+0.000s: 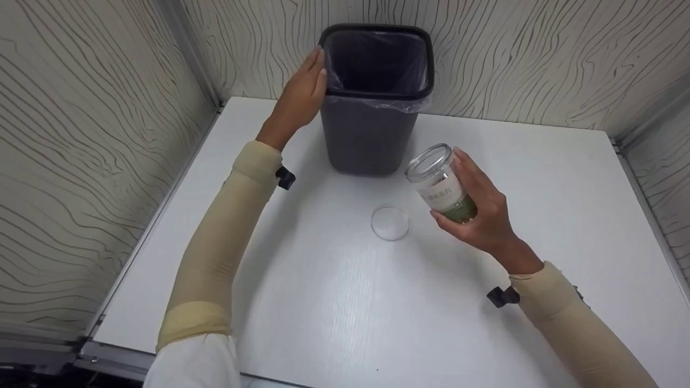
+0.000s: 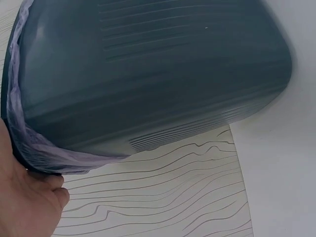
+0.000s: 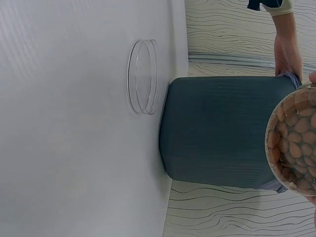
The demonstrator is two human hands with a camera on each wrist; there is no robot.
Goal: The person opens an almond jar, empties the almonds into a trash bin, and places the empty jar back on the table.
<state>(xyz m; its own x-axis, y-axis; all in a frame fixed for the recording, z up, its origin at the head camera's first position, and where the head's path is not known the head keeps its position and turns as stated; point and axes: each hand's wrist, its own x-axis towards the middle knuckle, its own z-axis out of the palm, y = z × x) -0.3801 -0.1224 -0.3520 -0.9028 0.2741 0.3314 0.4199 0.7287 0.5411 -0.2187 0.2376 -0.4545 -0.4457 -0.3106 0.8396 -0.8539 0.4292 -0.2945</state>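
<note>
My left hand (image 1: 302,99) grips the left rim of a dark trash bin (image 1: 369,134), its fingers curled under the rim in the left wrist view. My right hand (image 1: 485,210) holds a clear plastic jar (image 1: 439,186) with a white and green label, thumb on one side and fingers on the other. The jar is tilted, its mouth toward the upper left, in front of and to the right of the bin. Brown almonds (image 3: 296,143) show through the jar's base in the right wrist view. A clear round lid (image 1: 390,223) lies on the table below the jar.
The bin stands upright at the back of the white table (image 1: 323,302), lined with a translucent bag (image 1: 401,103). Behind it rises a wood-grain patterned wall (image 1: 517,64). Another patterned panel (image 1: 81,161) borders the left side.
</note>
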